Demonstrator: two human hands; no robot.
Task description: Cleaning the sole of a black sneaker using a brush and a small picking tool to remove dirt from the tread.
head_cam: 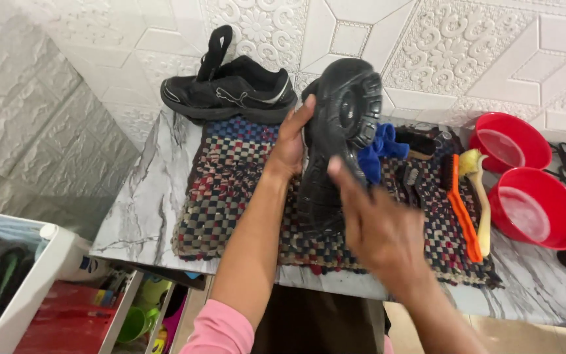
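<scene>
- The left hand [291, 145] grips the black shoe [339, 141] along its left edge, thumb on the sole side and the other fingers hidden behind it; the shoe is lifted and tipped so its sole faces the camera.
- The right hand [380, 229] is spread open, holding nothing; its fingertips [335, 168] lie on or just over the sole's lower half, though motion blur hides whether they touch.
- The shoe's long axis runs from its upper end, up and slightly right, down towards the person; the left hand sits at its middle, the right hand below and right of it.
- Under the shoe lies a checked woven mat [230, 190] on a marbled table [145, 203].
- Behind and left of the held shoe, a second black shoe [230, 88] rests upright at the mat's far edge against the wall.
- Right of the held shoe: a blue cloth [378, 151], then an orange-handled brush [460, 206] and a pale brush [479, 196], then two red bowls [525, 190].
</scene>
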